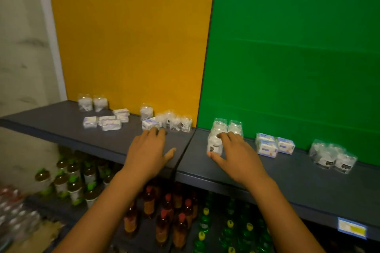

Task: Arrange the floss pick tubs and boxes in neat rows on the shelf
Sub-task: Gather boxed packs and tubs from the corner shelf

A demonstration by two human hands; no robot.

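On the dark shelf (pixel 287 178), against the yellow and green back panels, clear floss pick tubs and small white boxes sit in loose clusters, not yet in rows. Just beside the seam between shelf sections, the right hand (pixel 236 156) has its grip spread around the front tub (pixel 214 145) of a short line of tubs, thumb low on the near side and fingers over the top; whether it presses firmly I cannot tell. The left hand (pixel 149 150) lies flat and open, holding nothing, fingertips touching a white box (pixel 151 123) in front of a huddle of tubs (pixel 174 122). These tubs look light, thin-walled and glossy, likely slick and easy to tip, so pinching low on opposite sides seems safest. Boxes (pixel 273 146) to the right appear stiff and light, easiest pushed or gripped by their long faces.
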